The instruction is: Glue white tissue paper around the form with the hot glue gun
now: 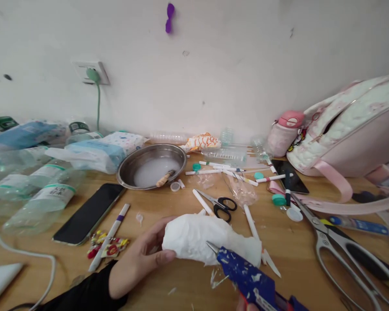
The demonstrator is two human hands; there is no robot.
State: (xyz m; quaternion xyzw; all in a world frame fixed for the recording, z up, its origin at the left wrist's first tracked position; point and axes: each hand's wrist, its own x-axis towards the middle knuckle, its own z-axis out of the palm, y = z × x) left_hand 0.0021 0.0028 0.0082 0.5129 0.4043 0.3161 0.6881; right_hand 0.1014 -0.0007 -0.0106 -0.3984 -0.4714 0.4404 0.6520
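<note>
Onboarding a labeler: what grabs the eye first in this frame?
Front and centre, the left hand grips a lumpy white paper-covered form while a blue glue gun, its nozzle at the form, comes in from the bottom right; the right hand holding it is almost out of frame. Behind sit a metal bowl of cloudy liquid and, at far right, a pale pink backpack.
</note>
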